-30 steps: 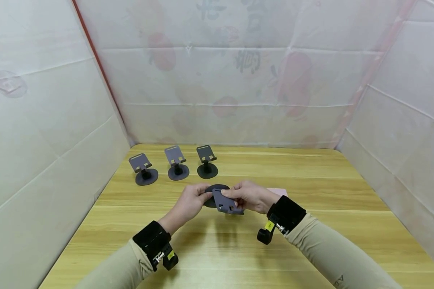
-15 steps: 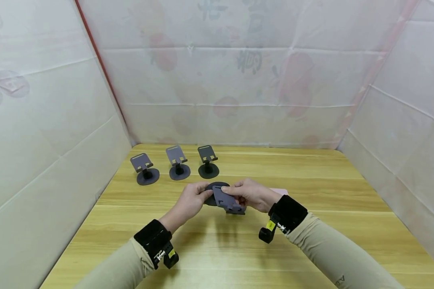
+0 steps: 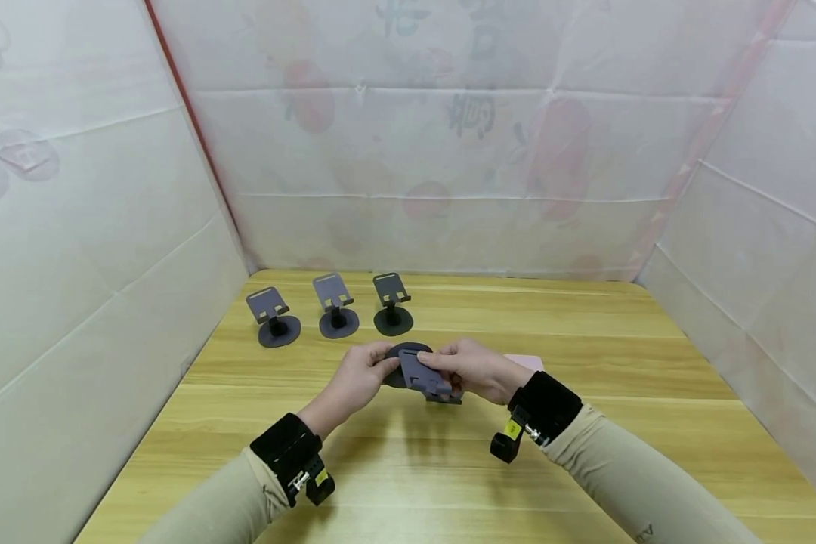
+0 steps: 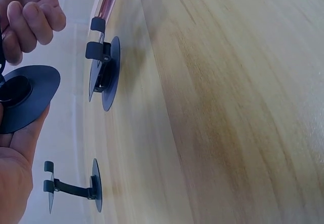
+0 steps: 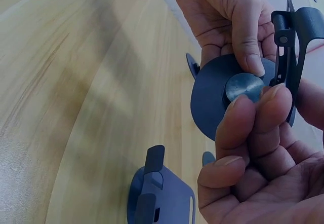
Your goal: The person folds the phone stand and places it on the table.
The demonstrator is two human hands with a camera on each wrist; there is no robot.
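Both hands hold one dark grey phone stand above the middle of the wooden table. My left hand grips the round base, its thumb pressing the disc beside the metal hub. My right hand pinches the stand's plate, and its fingers curl under the hinge arm. The left wrist view shows the base lying against the left palm, with the right hand's fingers above it.
Three matching stands stand upright in a row at the back left. A pink flat item lies behind the right hand. White sheeted walls close in the table on three sides.
The right hand has tipped the stand's plate a little flatter and lower. Both hands stay in nearly the same place.
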